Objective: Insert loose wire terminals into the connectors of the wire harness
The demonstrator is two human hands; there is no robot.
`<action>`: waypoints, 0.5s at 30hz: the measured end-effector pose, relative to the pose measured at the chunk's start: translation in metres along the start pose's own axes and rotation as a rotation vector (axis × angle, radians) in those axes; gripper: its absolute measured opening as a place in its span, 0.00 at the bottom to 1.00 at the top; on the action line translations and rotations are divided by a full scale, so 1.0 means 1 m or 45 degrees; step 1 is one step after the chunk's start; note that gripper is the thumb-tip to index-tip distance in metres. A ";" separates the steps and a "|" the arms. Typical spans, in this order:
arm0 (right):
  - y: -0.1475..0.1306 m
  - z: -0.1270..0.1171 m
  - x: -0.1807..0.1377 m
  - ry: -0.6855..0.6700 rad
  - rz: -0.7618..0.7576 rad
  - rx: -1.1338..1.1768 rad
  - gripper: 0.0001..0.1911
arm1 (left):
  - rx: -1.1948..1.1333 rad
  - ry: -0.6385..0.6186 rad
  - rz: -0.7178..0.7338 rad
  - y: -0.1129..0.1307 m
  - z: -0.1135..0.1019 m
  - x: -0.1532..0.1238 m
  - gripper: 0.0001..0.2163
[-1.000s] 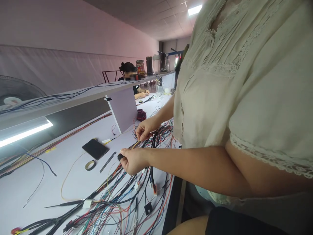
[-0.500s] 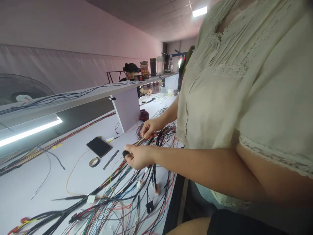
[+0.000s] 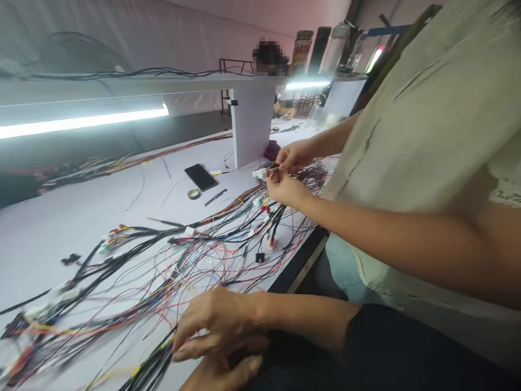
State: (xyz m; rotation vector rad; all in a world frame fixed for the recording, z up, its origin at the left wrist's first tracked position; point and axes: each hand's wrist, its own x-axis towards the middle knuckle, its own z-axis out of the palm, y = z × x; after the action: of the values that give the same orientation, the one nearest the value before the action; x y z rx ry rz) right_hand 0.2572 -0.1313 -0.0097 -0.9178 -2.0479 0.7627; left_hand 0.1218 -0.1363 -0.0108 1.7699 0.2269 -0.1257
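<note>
My right hand (image 3: 217,320) reaches in from the lower right, palm down. Its fingers are loosely bent, with a gap between them and nothing visibly held. Its fingertips are beside a dark wire bundle (image 3: 157,358) with yellow tape; contact is unclear. Below it, my left hand (image 3: 228,374) is partly cut off by the frame's bottom; its thumb shows, the other fingers do not. A wire harness (image 3: 171,282) of black, red and coloured wires with several connectors spreads over the white table (image 3: 49,217).
Close on the right, a person in a cream top (image 3: 407,163) holds a white connector (image 3: 259,174) and wires. A phone (image 3: 201,177), a tape roll (image 3: 194,194) and a flat grey blade (image 3: 215,197) lie behind the harness. A divider (image 3: 252,127) supports the shelf.
The view has shifted left and down, bringing my hands into the bottom of the picture. The neighbouring person's hands have come together, with a white connector now showing at them.
</note>
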 end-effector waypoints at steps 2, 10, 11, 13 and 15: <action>-0.008 -0.013 -0.018 0.050 0.033 -0.216 0.13 | 0.000 0.003 0.027 0.007 0.007 -0.001 0.15; -0.028 -0.050 -0.110 0.256 0.402 -0.814 0.17 | 1.245 0.598 0.354 0.009 -0.025 -0.042 0.24; -0.025 -0.048 -0.118 0.258 0.409 -0.875 0.19 | 1.412 0.671 0.273 0.001 -0.036 -0.051 0.29; -0.016 -0.041 -0.130 0.229 0.414 -0.980 0.21 | 1.605 0.785 0.020 -0.016 -0.058 -0.068 0.39; -0.005 -0.033 -0.136 0.178 0.414 -1.034 0.23 | 1.646 0.833 -0.233 -0.030 -0.075 -0.079 0.45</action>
State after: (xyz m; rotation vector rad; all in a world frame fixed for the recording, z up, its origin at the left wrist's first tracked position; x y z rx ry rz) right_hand 0.3456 -0.2359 -0.0412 -1.7218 -2.1136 -0.0284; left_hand 0.0348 -0.0636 -0.0070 3.0378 0.9344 0.2523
